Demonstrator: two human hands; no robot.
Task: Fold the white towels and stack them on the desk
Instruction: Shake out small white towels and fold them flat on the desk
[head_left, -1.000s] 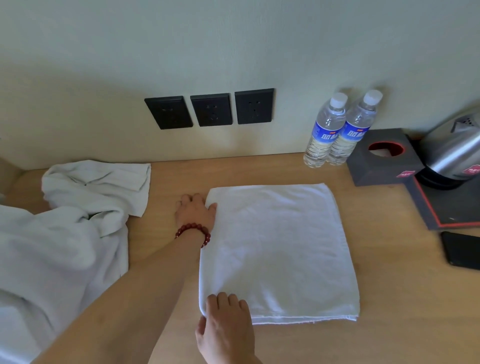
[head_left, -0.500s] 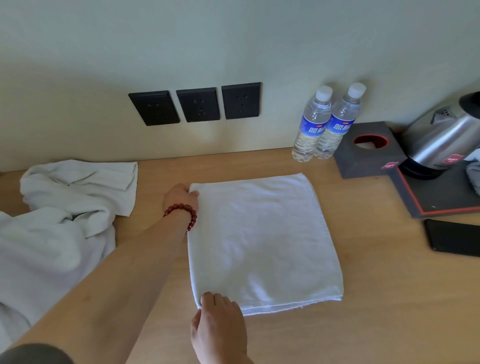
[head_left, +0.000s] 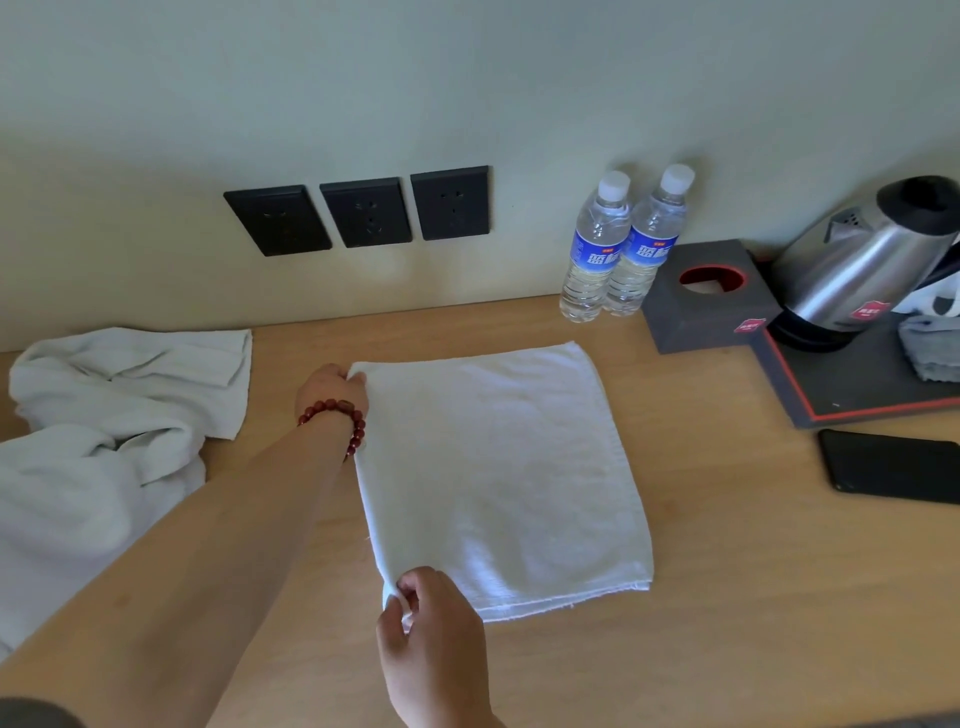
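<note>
- The folded white towel (head_left: 498, 467) lies flat on the wooden surface (head_left: 727, 597).
- Left hand (head_left: 332, 387): grip clamped on the towel's far left corner.
- Right hand (head_left: 431, 629): grip pinches the near left corner.
- Unfolded towels (head_left: 104, 426) lie heaped at left.

Two water bottles (head_left: 621, 244), a tissue box (head_left: 706, 299), kettle (head_left: 862, 265) on a tray (head_left: 857, 395), a phone (head_left: 893, 465)

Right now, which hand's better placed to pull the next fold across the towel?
Both needed: left hand pinches the far-left corner of the folded towel, right hand pinches the near-left corner; likely a joint fold rightward.
</note>
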